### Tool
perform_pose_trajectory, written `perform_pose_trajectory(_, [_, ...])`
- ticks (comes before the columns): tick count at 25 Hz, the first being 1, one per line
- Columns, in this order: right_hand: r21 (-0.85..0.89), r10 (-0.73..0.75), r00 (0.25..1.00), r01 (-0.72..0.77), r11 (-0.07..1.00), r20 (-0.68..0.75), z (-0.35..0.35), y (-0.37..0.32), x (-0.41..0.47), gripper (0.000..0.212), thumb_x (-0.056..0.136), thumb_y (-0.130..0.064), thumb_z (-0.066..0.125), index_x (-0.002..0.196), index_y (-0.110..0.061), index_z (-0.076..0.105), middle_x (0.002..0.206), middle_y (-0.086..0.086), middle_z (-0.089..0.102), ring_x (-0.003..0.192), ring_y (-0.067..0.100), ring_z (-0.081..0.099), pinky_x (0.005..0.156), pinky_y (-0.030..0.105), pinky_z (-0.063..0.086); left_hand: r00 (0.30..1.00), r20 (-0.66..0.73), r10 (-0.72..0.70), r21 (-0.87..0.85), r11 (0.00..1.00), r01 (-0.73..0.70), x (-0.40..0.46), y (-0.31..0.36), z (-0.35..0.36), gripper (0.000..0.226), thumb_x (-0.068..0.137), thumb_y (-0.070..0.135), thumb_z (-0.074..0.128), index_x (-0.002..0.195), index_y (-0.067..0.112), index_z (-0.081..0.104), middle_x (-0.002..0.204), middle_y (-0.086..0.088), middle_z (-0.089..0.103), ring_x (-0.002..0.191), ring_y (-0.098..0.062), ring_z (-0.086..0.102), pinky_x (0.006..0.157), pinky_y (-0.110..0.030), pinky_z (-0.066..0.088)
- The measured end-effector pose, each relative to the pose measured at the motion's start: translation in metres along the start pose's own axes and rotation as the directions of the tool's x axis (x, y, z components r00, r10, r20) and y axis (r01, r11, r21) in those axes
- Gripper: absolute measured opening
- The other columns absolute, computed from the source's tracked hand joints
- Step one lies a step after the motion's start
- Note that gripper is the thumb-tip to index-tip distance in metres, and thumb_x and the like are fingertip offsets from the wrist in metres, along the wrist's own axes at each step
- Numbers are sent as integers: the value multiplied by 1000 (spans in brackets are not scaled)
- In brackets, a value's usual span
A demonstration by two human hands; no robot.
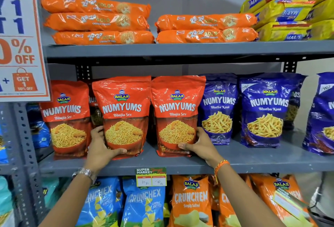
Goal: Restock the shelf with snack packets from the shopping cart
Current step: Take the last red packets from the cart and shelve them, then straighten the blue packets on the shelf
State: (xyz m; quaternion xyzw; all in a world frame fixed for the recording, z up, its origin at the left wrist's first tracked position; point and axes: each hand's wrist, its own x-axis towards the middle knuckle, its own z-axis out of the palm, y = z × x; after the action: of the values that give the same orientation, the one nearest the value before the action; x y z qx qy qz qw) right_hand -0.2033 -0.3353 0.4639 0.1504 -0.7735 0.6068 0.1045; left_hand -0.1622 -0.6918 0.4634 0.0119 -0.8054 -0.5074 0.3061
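1. Nearest, on the bottom shelf: blue Crunchex packets (pixel 142 206) at left, orange Crunchem packets (pixel 191 203) at right, all upright. A price tag (pixel 151 177) hangs from the shelf edge above them.
2. The left hand (pixel 103 147) grips the middle red Numyums packet (pixel 122 116) at its lower left corner; thumb across the front base, fingers wrapped behind. A wristwatch (pixel 86 173) sits on that wrist.
3. The right hand (pixel 200 143) grips the right red Numyums packet (pixel 178 116) at its lower right corner; thumb on the front, fingers behind. An orange thread band (pixel 221 166) circles that wrist.
4. Both held packets stand upright on the middle shelf (pixel 253 156), side by side; whether their bases rest fully on it cannot be determined.
5. A third red packet (pixel 66 118) stands just left; blue Numyums packets (pixel 263 111) stand right.
6. Farther up, the top shelf holds stacked orange cookie rolls (pixel 101 20) and yellow Marie packs (pixel 289 13).
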Motion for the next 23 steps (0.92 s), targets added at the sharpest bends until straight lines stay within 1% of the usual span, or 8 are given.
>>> perform_pose_trajectory(2, [2, 4, 1000, -4, 1000, 4, -19, 2, -11, 115, 38, -55, 95, 136, -22, 44, 127, -3, 60, 120, 15, 58, 94, 29, 52, 967, -251, 54, 31, 998, -48, -23, 16, 12, 111, 51, 19, 98, 139, 17, 31, 140, -12, 49, 130, -28, 49, 110, -46, 41])
perform_pose_trajectory(4, [-18, -33, 985, 30, 999, -170, -54, 6, -22, 112, 38, -53, 95, 134, -21, 47, 124, -2, 62, 114, 13, 61, 91, 26, 51, 923, -335, 190, -37, 976, -215, -55, 41, 35, 92, 57, 19, 95, 131, 32, 41, 134, -4, 54, 127, -19, 54, 110, -38, 44])
perform_pose_trajectory(7, [-117, -103, 768, 37, 992, -632, -119, 15, -39, 85, 48, -40, 97, 119, -19, 56, 110, 0, 66, 103, 22, 65, 86, 31, 54, 932, -43, 359, -158, 919, -361, -96, 91, 94, 73, 63, 29, 89, 120, 46, 47, 121, 16, 60, 116, 1, 59, 101, -15, 47])
perform_pose_trajectory(10, [-309, -183, 556, -141, 941, -811, -163, 22, -40, 102, 44, -47, 97, 126, -11, 48, 123, 11, 58, 117, 35, 55, 101, 46, 46, 845, 397, 358, -236, 930, -283, -117, 133, 173, 89, 61, 46, 86, 137, 35, 41, 140, 16, 50, 131, 1, 47, 111, -25, 41])
perform_pose_trajectory(13, [-380, -156, 584, -283, 881, -797, -182, 24, -26, 137, 34, -57, 95, 142, -4, 30, 138, 22, 43, 128, 42, 40, 110, 50, 33, 805, 521, 284, -80, 955, -285, -104, 156, 254, 122, 63, 52, 83, 155, 18, 12, 162, -3, 19, 150, -17, 17, 123, -36, 21])
perform_pose_trajectory(16, [-398, -105, 674, -296, 868, -732, -193, 25, -13, 150, 34, -57, 95, 150, -6, 14, 143, 24, 37, 130, 45, 38, 111, 53, 34, 898, 436, 52, 29, 997, -72, -76, 169, 301, 146, 62, 43, 89, 154, 7, -19, 164, -14, -5, 152, -27, -2, 123, -38, 10])
perform_pose_trajectory(19, [-414, -122, 704, -260, 872, -700, -209, 32, -12, 143, 38, -46, 97, 150, -13, 14, 140, 22, 42, 126, 46, 45, 107, 54, 41, 960, 267, -87, -31, 995, 99, -50, 170, 321, 151, 57, 28, 95, 153, 4, -18, 158, -22, 24, 145, -32, 29, 119, -37, 26])
perform_pose_trajectory(23, [-410, -157, 723, -188, 893, -673, -228, 37, -26, 134, 39, -45, 97, 146, -19, 22, 136, 15, 46, 127, 38, 48, 104, 51, 45, 986, 155, -66, -16, 997, 69, -38, 156, 326, 130, 57, 30, 96, 149, -1, 11, 134, -19, 59, 119, -34, 60, 96, -34, 47])
